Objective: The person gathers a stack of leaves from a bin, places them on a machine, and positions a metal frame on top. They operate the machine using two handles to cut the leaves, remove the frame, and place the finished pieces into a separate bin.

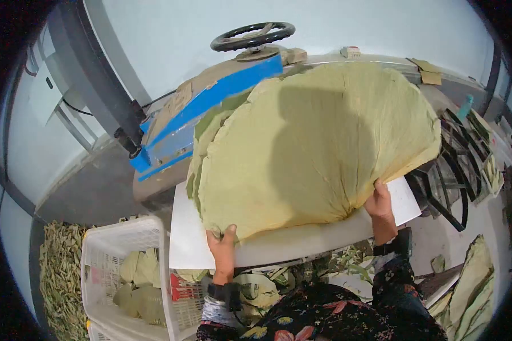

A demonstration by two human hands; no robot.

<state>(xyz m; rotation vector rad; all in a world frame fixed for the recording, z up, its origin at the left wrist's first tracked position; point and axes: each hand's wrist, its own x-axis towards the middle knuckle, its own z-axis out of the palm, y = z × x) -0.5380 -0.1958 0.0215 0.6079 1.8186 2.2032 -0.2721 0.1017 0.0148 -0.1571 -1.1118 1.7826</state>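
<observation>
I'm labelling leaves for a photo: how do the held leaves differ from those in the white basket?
The held leaves are gripped by the left hand and right hand; the basket leaves lie in the white basket. The held leaves look far larger than the basket leaves. Both are dull green.

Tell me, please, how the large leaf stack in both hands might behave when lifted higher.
The leaf stack is probably light for its breadth, as its edges look thin. Its layers could slide apart, since separate edges show on the left side. It may tear along the creases gathering near the right hand.
</observation>
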